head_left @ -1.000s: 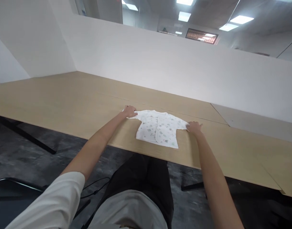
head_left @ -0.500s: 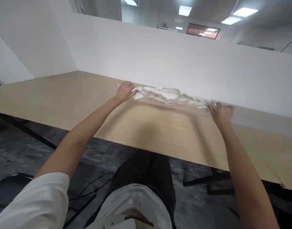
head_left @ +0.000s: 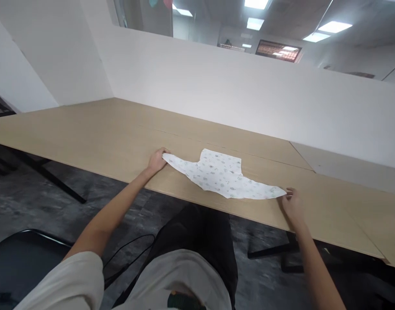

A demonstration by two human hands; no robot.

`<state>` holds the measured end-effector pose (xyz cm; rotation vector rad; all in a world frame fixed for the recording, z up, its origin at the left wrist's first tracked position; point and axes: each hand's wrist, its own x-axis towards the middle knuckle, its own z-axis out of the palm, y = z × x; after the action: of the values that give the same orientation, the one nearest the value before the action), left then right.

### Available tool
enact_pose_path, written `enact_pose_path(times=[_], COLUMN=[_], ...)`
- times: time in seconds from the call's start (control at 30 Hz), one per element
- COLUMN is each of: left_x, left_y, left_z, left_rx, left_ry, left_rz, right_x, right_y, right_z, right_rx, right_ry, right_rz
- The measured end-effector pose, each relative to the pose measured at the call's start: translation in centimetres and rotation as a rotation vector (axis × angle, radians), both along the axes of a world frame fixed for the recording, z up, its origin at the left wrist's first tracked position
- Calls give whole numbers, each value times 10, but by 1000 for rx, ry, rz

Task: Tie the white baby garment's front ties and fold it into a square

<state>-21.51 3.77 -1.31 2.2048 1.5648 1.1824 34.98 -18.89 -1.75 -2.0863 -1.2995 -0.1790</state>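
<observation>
A white cloth (head_left: 221,172) with a small scattered print lies spread on the wooden table. It has a squarish part pointing away from me and two tapering ends, one to each side. My left hand (head_left: 157,161) is closed on the tip of the left end, its fingertips partly hidden behind the wrist and cloth edge. At the opposite tip, my right hand (head_left: 292,206) pinches the cloth between thumb and fingers. Both hands rest low, close to the tabletop.
The light wooden table (head_left: 87,129) runs across the view, its front edge near my legs. Behind it stands a white partition (head_left: 216,82) topped with glass. A black chair (head_left: 26,258) is at lower left, with a cable (head_left: 129,241) near the floor.
The cloth was bunched and blurred in the air near the partition. Both hands have drawn it toward me and down, and it now lies flat and stretched on the table.
</observation>
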Motion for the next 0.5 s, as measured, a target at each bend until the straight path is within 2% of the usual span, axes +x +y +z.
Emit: enact_pose_path(times=[0.1, 0.17, 0.33, 0.5], left_x=[-3, -3, -3, -8], left_y=[5, 7, 4, 4], left_z=[-4, -4, -1, -3], left_rx=[-106, -163, -185, -189], left_ry=[-285, -355, -279, -126], left_rz=[49, 39, -7, -147], right_x=[-7, -10, -19, -25], right_y=[2, 3, -1, -5], right_z=[-4, -4, 0, 6], right_rx=[-6, 8, 13, 30], right_ry=[140, 135, 93, 130], right_rz=[-48, -54, 22, 69])
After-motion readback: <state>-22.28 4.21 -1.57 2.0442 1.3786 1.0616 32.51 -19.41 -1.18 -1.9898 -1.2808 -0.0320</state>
